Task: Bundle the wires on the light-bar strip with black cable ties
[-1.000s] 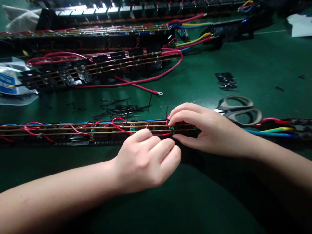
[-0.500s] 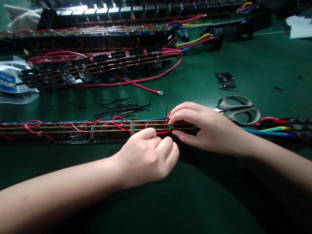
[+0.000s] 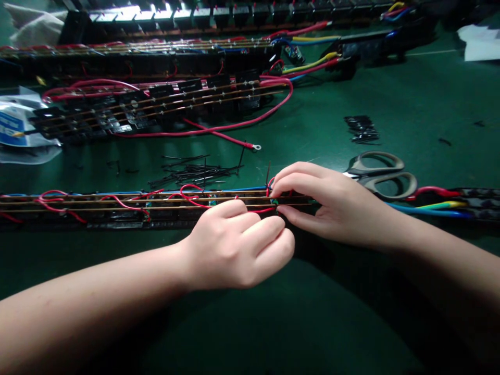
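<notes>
A long black strip point(image 3: 117, 225) with brown rods, red wires point(image 3: 191, 194) and a thin blue wire runs across the green table. My left hand point(image 3: 240, 247) is closed in a fist at its near edge; whatever the curled fingers hold is hidden. Fingers and thumb of my right hand point(image 3: 326, 202) straddle the strip from its far and near sides, gripping it beside a small green part point(image 3: 274, 201). A dark cable tie end point(image 3: 268, 173) sticks up just left of the right fingertips.
Scissors point(image 3: 386, 179) lie behind my right wrist. Loose black cable ties point(image 3: 199, 173) are scattered beyond the strip, with another bundle point(image 3: 361, 129) farther right. More wired strips point(image 3: 175, 101) and a looped red cable point(image 3: 250, 124) fill the back. A plastic bag point(image 3: 23, 127) sits at left.
My left fist has shifted slightly right and turned a little, its knuckles nearer the right thumb. My right hand stays nearly still at the strip.
</notes>
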Tool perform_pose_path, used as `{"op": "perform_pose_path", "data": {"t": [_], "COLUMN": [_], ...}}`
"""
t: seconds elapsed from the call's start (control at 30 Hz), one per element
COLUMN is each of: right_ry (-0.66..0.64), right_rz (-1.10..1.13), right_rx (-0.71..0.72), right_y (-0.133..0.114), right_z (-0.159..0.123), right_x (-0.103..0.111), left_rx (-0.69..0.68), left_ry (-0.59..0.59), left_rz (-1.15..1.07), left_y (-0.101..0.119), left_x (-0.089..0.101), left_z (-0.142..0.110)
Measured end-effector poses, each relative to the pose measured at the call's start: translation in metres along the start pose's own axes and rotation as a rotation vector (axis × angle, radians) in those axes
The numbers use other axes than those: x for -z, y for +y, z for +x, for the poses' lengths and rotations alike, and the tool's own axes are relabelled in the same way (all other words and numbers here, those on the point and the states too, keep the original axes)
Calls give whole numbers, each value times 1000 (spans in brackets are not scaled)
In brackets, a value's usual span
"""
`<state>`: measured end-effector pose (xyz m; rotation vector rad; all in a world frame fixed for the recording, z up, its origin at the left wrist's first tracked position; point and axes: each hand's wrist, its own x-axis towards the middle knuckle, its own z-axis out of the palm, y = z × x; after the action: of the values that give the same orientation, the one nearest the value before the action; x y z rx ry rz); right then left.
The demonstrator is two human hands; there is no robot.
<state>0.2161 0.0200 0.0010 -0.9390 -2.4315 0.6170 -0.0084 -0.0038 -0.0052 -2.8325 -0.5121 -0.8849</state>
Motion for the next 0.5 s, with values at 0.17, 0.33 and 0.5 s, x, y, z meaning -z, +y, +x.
{"op": "perform_pose_path", "data": {"t": [0.17,0.33,0.5], "right_ry": [2,-10,-22], "right_rz": [4,29,51], "right_rx": [-9,-28,-58], "right_y": [-2,-1,-4], "right_z": [1,0,3], "right_x": [0,2,1], "left_rx": [-20,-40,-26], "left_ry": [-50,-96,-83], "left_rz": [4,10,-17], "left_y": [0,-5,-8], "left_x": [0,-3,-6], "left_z": [0,0,-6]}}
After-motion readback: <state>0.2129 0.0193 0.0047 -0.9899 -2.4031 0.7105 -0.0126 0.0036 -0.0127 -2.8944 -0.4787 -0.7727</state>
